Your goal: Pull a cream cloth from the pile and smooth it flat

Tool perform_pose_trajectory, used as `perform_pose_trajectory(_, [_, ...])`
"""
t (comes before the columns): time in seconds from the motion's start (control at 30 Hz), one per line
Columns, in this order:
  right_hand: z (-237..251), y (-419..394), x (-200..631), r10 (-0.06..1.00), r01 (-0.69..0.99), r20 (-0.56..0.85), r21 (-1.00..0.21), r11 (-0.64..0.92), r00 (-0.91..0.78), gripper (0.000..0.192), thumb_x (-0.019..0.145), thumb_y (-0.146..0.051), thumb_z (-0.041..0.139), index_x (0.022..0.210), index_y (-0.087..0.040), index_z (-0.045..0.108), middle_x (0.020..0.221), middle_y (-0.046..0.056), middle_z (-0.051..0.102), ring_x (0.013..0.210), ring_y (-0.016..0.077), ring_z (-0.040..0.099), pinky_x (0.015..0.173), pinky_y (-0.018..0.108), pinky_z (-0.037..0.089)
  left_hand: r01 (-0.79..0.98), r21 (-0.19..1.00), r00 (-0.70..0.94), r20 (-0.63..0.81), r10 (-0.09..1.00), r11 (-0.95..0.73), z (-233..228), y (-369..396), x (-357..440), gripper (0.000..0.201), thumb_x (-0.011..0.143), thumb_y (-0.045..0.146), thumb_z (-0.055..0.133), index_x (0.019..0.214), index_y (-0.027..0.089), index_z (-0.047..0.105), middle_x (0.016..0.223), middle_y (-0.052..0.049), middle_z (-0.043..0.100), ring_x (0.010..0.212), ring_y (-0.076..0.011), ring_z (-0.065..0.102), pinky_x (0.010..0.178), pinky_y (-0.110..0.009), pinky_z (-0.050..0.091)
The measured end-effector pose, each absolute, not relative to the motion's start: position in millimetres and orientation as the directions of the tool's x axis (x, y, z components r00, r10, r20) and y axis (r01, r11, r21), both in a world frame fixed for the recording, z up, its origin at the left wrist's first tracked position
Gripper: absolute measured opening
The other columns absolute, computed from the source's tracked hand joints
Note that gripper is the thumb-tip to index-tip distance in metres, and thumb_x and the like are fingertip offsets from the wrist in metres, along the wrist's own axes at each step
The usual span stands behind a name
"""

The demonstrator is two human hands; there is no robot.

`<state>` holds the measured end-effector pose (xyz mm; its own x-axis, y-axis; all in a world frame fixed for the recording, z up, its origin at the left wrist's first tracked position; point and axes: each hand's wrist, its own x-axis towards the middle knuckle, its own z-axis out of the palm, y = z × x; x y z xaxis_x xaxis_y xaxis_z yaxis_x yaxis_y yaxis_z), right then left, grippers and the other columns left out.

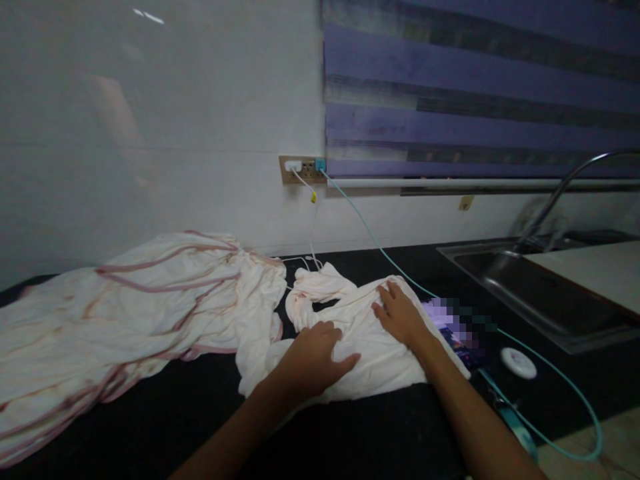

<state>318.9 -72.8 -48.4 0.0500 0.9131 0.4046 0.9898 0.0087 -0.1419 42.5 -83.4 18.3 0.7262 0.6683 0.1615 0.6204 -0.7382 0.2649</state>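
A white cloth garment (380, 360) lies spread and wrinkled on the black countertop (370, 440). On its left part rests my left hand (315, 360), thumb stretched out to the right and fingers apart from it. My right hand (399, 313) lies on the upper right part of the same garment with its fingers spread. Neither hand visibly grips the fabric. Farther left, a large white garment with pink trim (165, 300) is heaped against the wall, and its edge meets the garment under my hands.
Right of the garment lie a phone (453, 333) with a teal cable (377, 243), a round white object (519, 363) and a teal strap (517, 427). A sink (530, 293) with a curved faucet (560, 187) is at right. Plugs sit in a wall socket (307, 170).
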Motion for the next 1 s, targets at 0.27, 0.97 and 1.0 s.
perform_pose_trajectory(0.27, [-46.3, -68.2, 315.3, 0.94, 0.998, 0.341, -0.066, -0.009, 0.032, 0.058, 0.105, -0.045, 0.037, 0.145, -0.008, 0.054, 0.156, 0.021, 0.048, 0.152, 0.0322, 0.033, 0.126, 0.048, 0.025, 0.385, 0.632, 0.781, 0.166, 0.602, -0.673, 41.0, -84.5, 40.4, 0.034, 0.102, 0.045, 0.043, 0.088, 0.02, 0.063, 0.09, -0.003, 0.067, 0.091, -0.0203, 0.064, 0.089, -0.033, 0.047])
perform_pose_trajectory(0.97, [-41.9, -72.1, 307.0, 0.945, 0.988, 0.299, -0.117, -0.098, 0.129, 0.059, 0.105, -0.046, 0.037, 0.152, -0.013, 0.049, 0.161, 0.018, 0.042, 0.155, 0.0325, 0.028, 0.124, 0.049, 0.026, 0.931, 0.184, 0.312, 0.051, 0.949, -0.316, 34.5, -27.1, 3.1, 0.068, 0.097, 0.058, 0.036, 0.15, 0.017, 0.045, 0.14, -0.024, 0.06, 0.127, -0.0412, 0.058, 0.1, -0.059, 0.045])
perform_pose_trajectory(1.0, [-41.6, -72.5, 306.6, 0.944, 0.988, 0.302, -0.118, -0.098, 0.13, 0.059, 0.105, -0.046, 0.037, 0.151, -0.013, 0.05, 0.161, 0.018, 0.043, 0.154, 0.0329, 0.028, 0.124, 0.049, 0.027, 0.927, 0.208, 0.309, 0.049, 0.95, -0.312, 34.7, -25.6, 2.0, 0.072, 0.097, 0.06, 0.035, 0.153, 0.015, 0.041, 0.138, -0.025, 0.061, 0.126, -0.0419, 0.059, 0.1, -0.058, 0.044])
